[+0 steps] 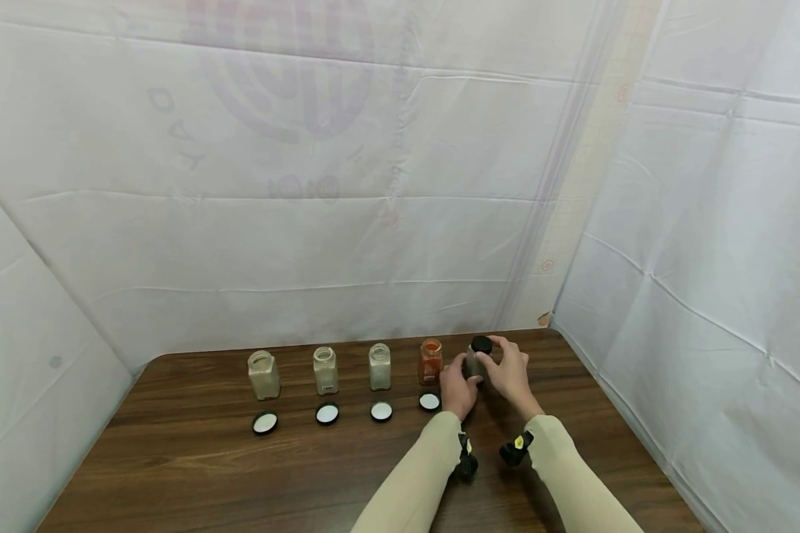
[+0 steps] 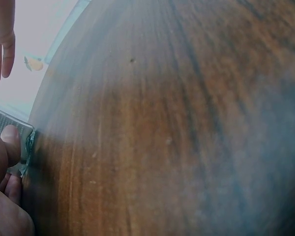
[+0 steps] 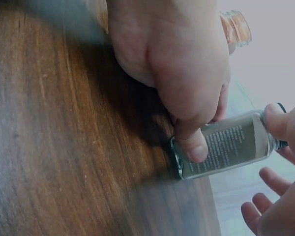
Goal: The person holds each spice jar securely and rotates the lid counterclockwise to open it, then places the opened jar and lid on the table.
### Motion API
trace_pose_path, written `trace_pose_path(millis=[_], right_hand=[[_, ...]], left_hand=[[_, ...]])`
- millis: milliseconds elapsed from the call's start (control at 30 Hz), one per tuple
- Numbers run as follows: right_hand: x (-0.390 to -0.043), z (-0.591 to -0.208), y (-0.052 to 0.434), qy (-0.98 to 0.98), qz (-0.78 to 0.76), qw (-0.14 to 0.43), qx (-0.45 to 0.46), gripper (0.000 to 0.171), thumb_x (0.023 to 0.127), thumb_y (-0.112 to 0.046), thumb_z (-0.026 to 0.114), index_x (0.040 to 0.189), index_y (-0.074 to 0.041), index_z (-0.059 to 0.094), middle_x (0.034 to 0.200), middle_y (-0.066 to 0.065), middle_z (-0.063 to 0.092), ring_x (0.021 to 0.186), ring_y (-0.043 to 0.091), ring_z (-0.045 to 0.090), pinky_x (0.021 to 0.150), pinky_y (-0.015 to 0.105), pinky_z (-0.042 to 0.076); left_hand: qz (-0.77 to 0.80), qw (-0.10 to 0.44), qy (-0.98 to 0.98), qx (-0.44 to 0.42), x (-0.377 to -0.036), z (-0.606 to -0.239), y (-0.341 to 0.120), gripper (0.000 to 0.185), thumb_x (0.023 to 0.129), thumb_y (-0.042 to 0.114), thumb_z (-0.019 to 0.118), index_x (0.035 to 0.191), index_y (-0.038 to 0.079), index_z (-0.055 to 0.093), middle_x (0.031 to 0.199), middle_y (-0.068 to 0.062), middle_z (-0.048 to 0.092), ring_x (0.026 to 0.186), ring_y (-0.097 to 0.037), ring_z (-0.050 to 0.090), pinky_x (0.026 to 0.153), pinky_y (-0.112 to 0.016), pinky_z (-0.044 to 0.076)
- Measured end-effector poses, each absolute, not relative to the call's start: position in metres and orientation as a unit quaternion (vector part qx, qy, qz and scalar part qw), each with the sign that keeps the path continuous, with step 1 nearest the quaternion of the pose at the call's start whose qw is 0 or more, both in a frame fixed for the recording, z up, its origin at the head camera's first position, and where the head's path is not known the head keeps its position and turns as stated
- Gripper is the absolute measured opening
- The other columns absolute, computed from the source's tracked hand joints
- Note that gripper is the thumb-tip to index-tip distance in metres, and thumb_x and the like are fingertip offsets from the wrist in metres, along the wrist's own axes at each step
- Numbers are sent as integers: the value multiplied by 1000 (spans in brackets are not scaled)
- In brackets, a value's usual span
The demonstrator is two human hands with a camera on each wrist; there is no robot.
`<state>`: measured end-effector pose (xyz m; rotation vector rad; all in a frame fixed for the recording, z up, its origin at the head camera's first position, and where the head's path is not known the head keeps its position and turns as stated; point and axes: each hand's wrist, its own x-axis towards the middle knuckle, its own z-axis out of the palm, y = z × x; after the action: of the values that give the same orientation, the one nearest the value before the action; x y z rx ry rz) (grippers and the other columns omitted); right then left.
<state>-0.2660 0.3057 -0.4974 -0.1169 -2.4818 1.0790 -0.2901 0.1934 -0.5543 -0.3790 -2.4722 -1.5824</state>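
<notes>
Currently left hand [image 1: 458,390] grips the body of the dark jar [image 3: 226,147], thumb curled against the glass; right hand [image 1: 509,370] pinches its black cap [image 1: 481,344]. Jar stands on the table [image 1: 240,474], just right of the red spice jar [image 1: 430,361].

The dark wood-grain desk [image 1: 193,474] carries a row of five spice jars along its far edge. From nine o'clock toward three: three open jars of pale powder [image 1: 264,375] [image 1: 325,370] [image 1: 379,366], an open jar of red powder [image 1: 430,361], and a dark jar with a black cap [image 1: 478,357] at the three o'clock end. At six o'clock of each open jar lies a loose lid, white side up, on the desk [image 1: 264,423] [image 1: 327,414] [image 1: 381,411] [image 1: 430,401]. The capped jar's base stands on the wood.
</notes>
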Motion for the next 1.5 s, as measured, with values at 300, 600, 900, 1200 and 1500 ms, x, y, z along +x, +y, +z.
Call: trace_pose_path(millis=[300, 600, 900, 1200, 1500], right_hand=[[-266, -498, 307, -902, 382, 198, -17, 46, 100, -6, 65, 144, 5, 53, 138, 31, 56, 125, 46, 50, 104, 59, 29], [-264, -498, 308, -888, 404, 218, -36, 63, 95, -19, 76, 146, 6, 48, 138, 30, 58, 125, 48, 49, 105, 60, 32], [-265, -502, 299, -872, 412, 219, -149, 63, 89, -50, 79, 127, -5, 56, 130, 20, 62, 123, 47, 43, 103, 65, 36], [-264, -503, 296, -869, 420, 221, -139, 54, 91, -38, 80, 124, -4, 55, 128, 22, 62, 119, 46, 44, 97, 63, 39], [-262, -499, 299, -894, 389, 199, -104, 49, 100, -28, 69, 138, 0, 57, 141, 27, 55, 125, 49, 42, 101, 67, 37]], left_hand=[[-526, 114, -832, -138, -293, -556, 195, 44, 87, 4, 78, 129, 2, 66, 118, -18, 72, 109, -39, 65, 94, -52, 56], [-531, 100, -831, -131, -290, -555, 194, 45, 89, 5, 78, 132, 4, 65, 123, -18, 70, 115, -38, 63, 97, -52, 54], [-527, 103, -834, -126, -289, -554, 194, 42, 88, 6, 80, 128, 8, 68, 121, -13, 72, 113, -36, 64, 96, -52, 55], [-522, 138, -831, -138, -288, -556, 195, 41, 85, 2, 79, 124, 4, 68, 116, -16, 73, 107, -39, 65, 91, -53, 56], [-532, 109, -830, -126, -292, -558, 197, 43, 87, 3, 78, 128, 5, 67, 119, -16, 72, 110, -38, 64, 95, -53, 55]])
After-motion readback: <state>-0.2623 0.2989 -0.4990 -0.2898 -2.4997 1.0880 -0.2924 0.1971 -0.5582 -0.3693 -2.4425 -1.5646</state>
